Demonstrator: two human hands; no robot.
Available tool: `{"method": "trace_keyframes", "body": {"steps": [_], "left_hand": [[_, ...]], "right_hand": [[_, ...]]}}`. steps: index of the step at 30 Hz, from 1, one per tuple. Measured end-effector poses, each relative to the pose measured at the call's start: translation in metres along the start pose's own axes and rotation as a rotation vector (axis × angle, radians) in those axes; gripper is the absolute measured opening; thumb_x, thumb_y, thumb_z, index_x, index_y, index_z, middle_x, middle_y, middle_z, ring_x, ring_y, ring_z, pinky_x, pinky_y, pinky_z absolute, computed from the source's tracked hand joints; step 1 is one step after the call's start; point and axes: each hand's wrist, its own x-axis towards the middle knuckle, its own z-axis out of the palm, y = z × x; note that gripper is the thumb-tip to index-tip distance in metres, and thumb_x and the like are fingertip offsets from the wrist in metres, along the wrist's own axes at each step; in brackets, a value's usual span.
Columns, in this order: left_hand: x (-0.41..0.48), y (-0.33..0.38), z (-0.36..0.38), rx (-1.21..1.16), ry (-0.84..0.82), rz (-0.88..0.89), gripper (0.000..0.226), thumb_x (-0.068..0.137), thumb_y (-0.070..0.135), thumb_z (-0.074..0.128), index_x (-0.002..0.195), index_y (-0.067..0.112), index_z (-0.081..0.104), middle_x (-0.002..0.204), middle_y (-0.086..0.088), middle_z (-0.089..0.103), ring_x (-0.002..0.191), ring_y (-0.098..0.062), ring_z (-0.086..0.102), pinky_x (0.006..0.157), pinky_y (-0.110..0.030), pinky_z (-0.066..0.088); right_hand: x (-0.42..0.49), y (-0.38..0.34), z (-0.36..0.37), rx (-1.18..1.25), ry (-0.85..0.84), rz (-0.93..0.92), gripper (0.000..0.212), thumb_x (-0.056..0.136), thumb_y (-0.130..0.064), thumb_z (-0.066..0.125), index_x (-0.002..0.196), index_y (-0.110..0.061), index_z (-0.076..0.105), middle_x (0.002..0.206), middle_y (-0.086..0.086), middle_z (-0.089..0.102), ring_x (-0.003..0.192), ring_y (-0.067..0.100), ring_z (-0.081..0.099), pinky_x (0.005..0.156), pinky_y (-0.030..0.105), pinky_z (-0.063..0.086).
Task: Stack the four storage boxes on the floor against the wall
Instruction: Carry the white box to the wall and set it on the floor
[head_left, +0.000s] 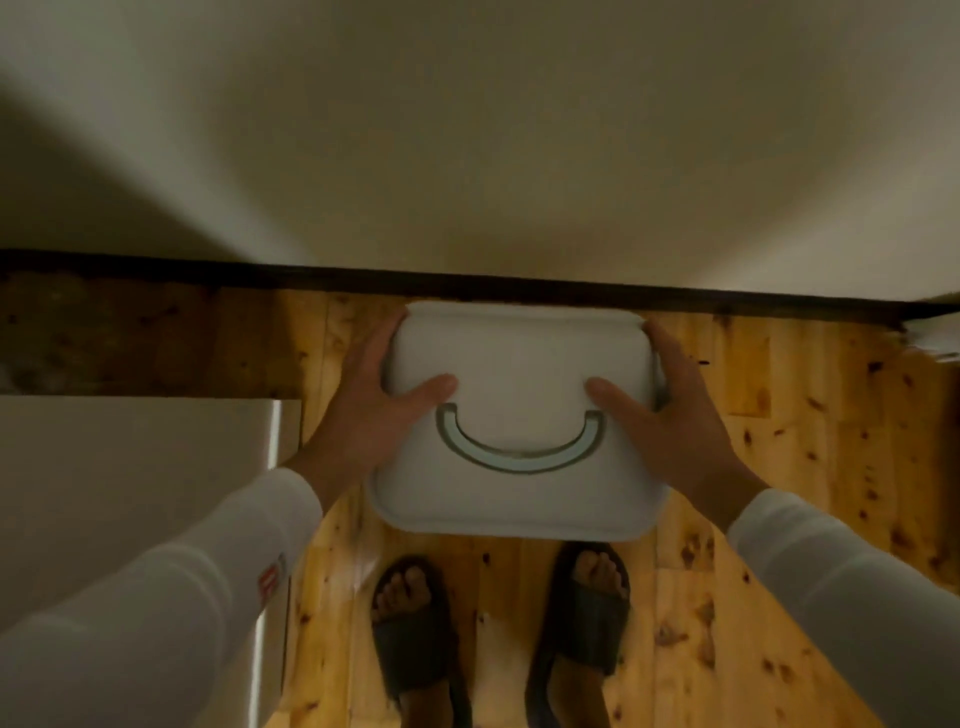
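Note:
I look straight down on a white storage box (519, 364) with a pale blue curved handle (519, 452) lying flat on its lid. Its far edge lies close to the dark skirting of the wall (467, 156). My left hand (374, 400) grips the box's left side, thumb on the lid, fingers curled over the edge. My right hand (670, 410) grips the right side the same way. Whether other boxes stand beneath this one is hidden by the lid.
A pale cabinet or appliance top (130, 493) stands at the left, close to my left sleeve. My feet in dark sandals (498, 634) stand on the wooden floor (805, 467) just below the box. A white object (935, 338) peeks in at the right edge.

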Motion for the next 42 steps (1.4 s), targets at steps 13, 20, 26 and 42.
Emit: {"method": "trace_keyframes", "body": {"steps": [13,20,26,42], "left_hand": [[0.077,-0.046,0.018,0.024,-0.007,0.032,0.085,0.078,0.045,0.077,0.147,0.048,0.028,0.135,0.019,0.032,0.117,-0.006,0.04,0.083,-0.02,0.039],[0.092,-0.058,0.011,0.056,-0.04,0.032,0.086,0.079,0.051,0.074,0.148,0.048,0.023,0.137,0.019,0.029,0.121,-0.006,0.035,0.091,-0.029,0.037],[0.101,-0.065,0.015,0.075,-0.064,0.047,0.088,0.081,0.049,0.073,0.151,0.044,0.02,0.126,0.03,0.033,0.101,0.015,0.04,0.079,-0.01,0.035],[0.104,-0.073,0.02,0.103,-0.05,0.054,0.09,0.085,0.049,0.069,0.154,0.04,0.013,0.132,0.026,0.026,0.11,0.012,0.036,0.072,0.001,0.03]], "right_hand": [[0.065,0.033,0.038,0.028,-0.033,0.061,0.09,0.073,-0.061,0.07,0.147,-0.041,0.022,0.144,-0.004,0.04,0.123,0.021,0.047,0.097,0.046,0.048],[0.081,0.031,0.049,0.014,-0.055,0.044,0.091,0.076,-0.056,0.071,0.149,-0.036,0.02,0.146,-0.004,0.035,0.124,0.019,0.043,0.101,0.044,0.044],[0.09,0.033,0.056,0.019,-0.042,0.066,0.093,0.077,-0.052,0.072,0.151,-0.033,0.019,0.15,-0.002,0.033,0.131,0.021,0.041,0.105,0.046,0.041],[0.089,0.039,0.058,-0.019,-0.06,0.066,0.096,0.076,-0.058,0.07,0.151,-0.037,0.014,0.15,-0.001,0.031,0.13,0.024,0.041,0.103,0.05,0.042]]}}
